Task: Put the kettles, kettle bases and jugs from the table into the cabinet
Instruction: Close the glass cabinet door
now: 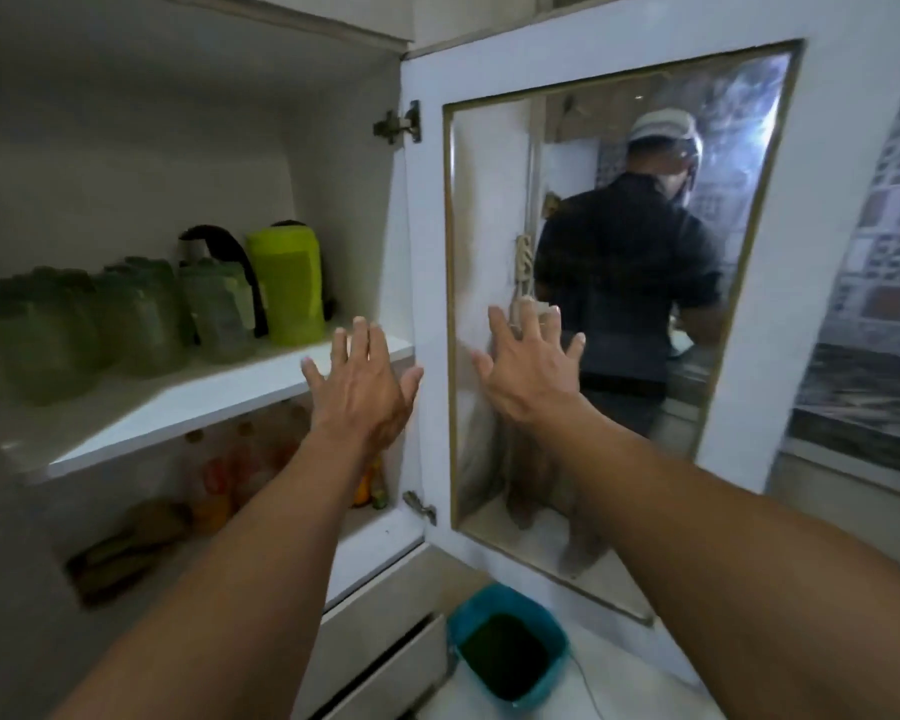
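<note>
Several green translucent jugs [126, 319] stand in a row on the upper shelf [219, 402] of the open white cabinet. Behind them is a kettle with a black handle [224, 262], and a lime-green kettle [287, 288] stands at the right end of the row. My left hand [365, 381] is raised in front of the shelf's right end, fingers spread, holding nothing. My right hand [528, 366] is spread flat on or just before the mirrored pane of the open cabinet door [619, 226]; whether it touches the pane is unclear.
The lower shelf holds bottles [230, 475] and brownish items [126, 548]. The door hangs open to the right on two hinges [398, 124] and mirrors a person in a dark shirt. A teal bin [507, 646] stands on the floor below, next to a drawer front [385, 662].
</note>
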Action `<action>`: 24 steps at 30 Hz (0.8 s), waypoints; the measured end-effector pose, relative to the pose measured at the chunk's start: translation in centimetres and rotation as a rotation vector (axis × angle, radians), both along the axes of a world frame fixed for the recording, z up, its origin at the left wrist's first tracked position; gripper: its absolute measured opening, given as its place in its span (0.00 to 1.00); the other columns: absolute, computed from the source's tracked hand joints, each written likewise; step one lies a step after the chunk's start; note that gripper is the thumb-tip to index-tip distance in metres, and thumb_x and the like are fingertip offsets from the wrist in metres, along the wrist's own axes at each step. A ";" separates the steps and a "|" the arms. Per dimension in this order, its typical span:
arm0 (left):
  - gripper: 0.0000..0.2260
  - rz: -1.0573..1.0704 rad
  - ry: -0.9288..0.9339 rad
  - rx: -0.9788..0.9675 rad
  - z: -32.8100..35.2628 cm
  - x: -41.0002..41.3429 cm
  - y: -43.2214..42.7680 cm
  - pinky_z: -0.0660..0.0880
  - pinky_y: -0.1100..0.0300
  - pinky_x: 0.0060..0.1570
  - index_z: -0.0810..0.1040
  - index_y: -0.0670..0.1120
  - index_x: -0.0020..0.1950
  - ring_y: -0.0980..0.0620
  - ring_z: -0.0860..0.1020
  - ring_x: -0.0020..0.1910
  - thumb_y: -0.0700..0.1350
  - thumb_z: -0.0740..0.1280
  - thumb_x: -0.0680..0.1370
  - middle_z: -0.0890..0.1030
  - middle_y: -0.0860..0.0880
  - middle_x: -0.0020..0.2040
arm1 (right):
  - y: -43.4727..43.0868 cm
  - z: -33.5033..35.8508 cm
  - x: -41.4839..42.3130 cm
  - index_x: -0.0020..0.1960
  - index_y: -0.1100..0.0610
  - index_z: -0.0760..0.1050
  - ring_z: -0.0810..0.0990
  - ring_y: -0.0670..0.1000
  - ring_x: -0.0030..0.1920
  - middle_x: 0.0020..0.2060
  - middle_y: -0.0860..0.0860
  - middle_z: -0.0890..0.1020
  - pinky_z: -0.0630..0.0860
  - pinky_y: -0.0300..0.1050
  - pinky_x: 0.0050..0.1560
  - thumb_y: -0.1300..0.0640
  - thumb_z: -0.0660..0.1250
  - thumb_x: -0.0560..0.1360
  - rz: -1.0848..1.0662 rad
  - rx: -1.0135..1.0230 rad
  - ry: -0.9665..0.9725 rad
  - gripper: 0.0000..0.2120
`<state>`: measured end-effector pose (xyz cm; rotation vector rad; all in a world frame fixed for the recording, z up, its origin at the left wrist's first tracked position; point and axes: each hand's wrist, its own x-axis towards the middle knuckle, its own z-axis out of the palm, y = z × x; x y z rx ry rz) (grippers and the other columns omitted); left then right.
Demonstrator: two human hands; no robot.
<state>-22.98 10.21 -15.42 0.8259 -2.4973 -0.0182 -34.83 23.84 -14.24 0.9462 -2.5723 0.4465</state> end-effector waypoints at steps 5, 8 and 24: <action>0.34 -0.205 -0.012 0.064 -1.4 -3.1 9.5 0.46 0.33 0.73 0.46 0.45 0.80 0.43 0.46 0.79 0.63 0.51 0.81 0.46 0.45 0.81 | 11.4 1.5 -1.0 0.81 0.47 0.45 0.42 0.66 0.79 0.81 0.55 0.44 0.45 0.71 0.74 0.39 0.49 0.82 -0.193 -0.008 0.005 0.31; 0.35 -0.299 0.006 0.063 -1.1 -5.9 15.0 0.47 0.35 0.73 0.46 0.45 0.80 0.43 0.47 0.79 0.63 0.52 0.81 0.47 0.45 0.81 | 16.5 3.1 -2.9 0.81 0.47 0.46 0.44 0.67 0.78 0.81 0.55 0.46 0.47 0.71 0.73 0.39 0.49 0.82 -0.317 -0.042 0.045 0.31; 0.42 -0.388 0.155 0.320 -0.2 -24.7 33.5 0.51 0.41 0.74 0.44 0.40 0.79 0.39 0.48 0.79 0.59 0.65 0.78 0.48 0.40 0.80 | 28.3 7.2 -17.5 0.80 0.53 0.48 0.57 0.65 0.77 0.80 0.55 0.54 0.58 0.68 0.72 0.41 0.54 0.81 -0.297 -0.146 0.022 0.33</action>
